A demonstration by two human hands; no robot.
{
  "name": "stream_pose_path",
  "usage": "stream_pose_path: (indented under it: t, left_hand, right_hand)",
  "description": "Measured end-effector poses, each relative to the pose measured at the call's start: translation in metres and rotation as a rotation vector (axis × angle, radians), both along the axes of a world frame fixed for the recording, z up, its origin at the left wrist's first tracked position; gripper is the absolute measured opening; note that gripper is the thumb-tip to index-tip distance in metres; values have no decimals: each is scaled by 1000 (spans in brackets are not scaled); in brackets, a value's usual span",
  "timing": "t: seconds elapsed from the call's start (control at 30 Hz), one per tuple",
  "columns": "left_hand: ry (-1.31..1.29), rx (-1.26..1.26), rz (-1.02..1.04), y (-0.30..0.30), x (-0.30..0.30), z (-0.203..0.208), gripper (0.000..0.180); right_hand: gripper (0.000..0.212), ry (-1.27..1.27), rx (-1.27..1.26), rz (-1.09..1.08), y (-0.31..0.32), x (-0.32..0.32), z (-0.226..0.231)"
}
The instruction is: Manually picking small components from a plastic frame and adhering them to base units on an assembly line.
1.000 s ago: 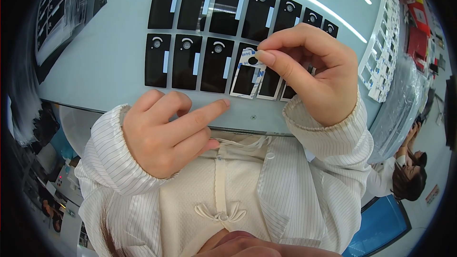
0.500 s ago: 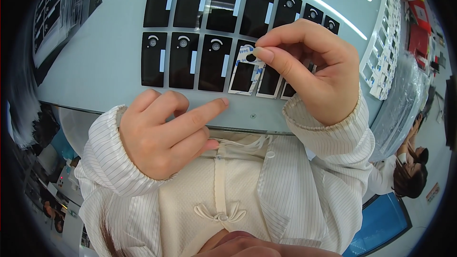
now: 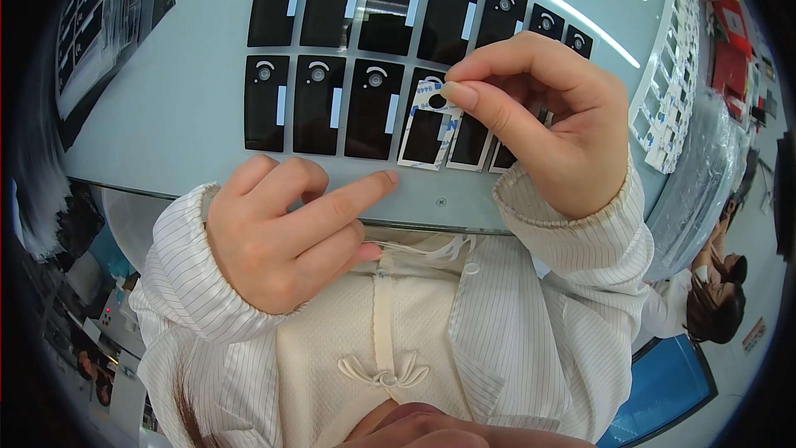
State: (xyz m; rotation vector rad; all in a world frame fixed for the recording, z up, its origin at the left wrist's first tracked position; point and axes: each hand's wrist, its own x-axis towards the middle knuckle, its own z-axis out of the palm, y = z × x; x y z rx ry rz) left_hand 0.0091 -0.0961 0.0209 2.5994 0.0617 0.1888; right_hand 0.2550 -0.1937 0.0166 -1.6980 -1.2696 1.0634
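My right hand [image 3: 543, 120] pinches the upper right corner of a white adhesive frame [image 3: 412, 139] with blue print between thumb and index finger. The frame has a round hole near its top and a large rectangular cutout. It lies over a black panel [image 3: 429, 134] in the near row, roughly lined up with its edges. Below the frame, my left hand [image 3: 290, 232] hovers by the table edge, index finger stretched out toward the frame's lower left corner, the other fingers loosely bent, holding nothing. Beside it, another panel with a white border [image 3: 469, 145] is partly hidden by my right hand.
Two rows of black panels [image 3: 332, 8] with round windows and pale strips lie on the glossy table [image 3: 191, 75]. At the right stands a sheet of white adhesive frames [image 3: 663, 75] near clear plastic wrap [image 3: 701, 174]. Plastic-wrapped black panels [image 3: 108, 25] are at the far left.
The panels at the left of both rows appear shifted very slightly. My hands and the adhesive frame stay almost exactly where they were.
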Motion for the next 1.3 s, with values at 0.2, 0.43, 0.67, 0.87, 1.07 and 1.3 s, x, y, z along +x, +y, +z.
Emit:
stream_pose_path:
  t: [0.2, 0.43, 0.67, 0.87, 1.07, 1.3]
  left_hand:
    - [3, -2, -1, -2, -1, 0, 25]
    - [6, -12, 1, -1, -2, 0, 25]
    - [11, -10, -1, 1, 1, 1, 25]
    - [-4, -11, 4, -2, -1, -2, 26]
    - [-5, 1, 6, -3, -2, -2, 27]
    - [-6, 31, 4, -3, 0, 0, 27]
  right_hand:
    - [10, -24, 6, 1, -1, -2, -1]
    - [10, -33, -5, -9, 0, -2, 0]
    - [10, -46, -11, -25, 2, -2, -1]
    - [10, -87, 7, -26, 0, -3, -3]
    - [10, -114, 21, -25, 0, -5, -3]
    - [9, -153, 53, -26, 0, -5, -7]
